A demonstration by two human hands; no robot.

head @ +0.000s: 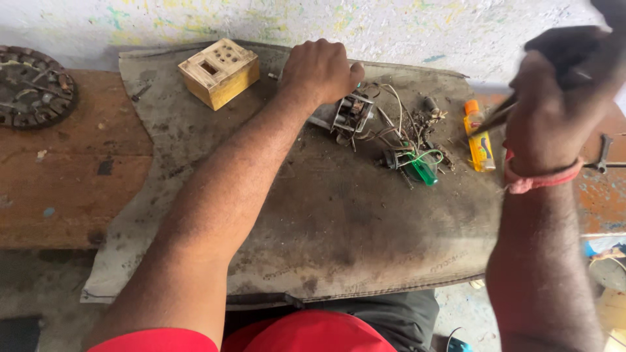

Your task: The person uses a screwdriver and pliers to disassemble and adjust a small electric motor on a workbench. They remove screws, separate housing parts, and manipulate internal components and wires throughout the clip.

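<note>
Small metal switch assembly w/ loose wires (352,114) sits on the grey mat on the bench (72,189). My left hand (321,68), fist closed, pins it steady; right hand (554,111) has its grip wrapped round a thin dark tool (502,117), tip aimed at it.

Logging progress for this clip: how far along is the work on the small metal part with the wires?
Done: the part lies bare on the mat, loose wires spread beside it. In hand: left hand fisted at the part; right hand raised with a dark, blurred tool. Left: wires hang loose; the screwdriver and lighter lie unused.
</note>
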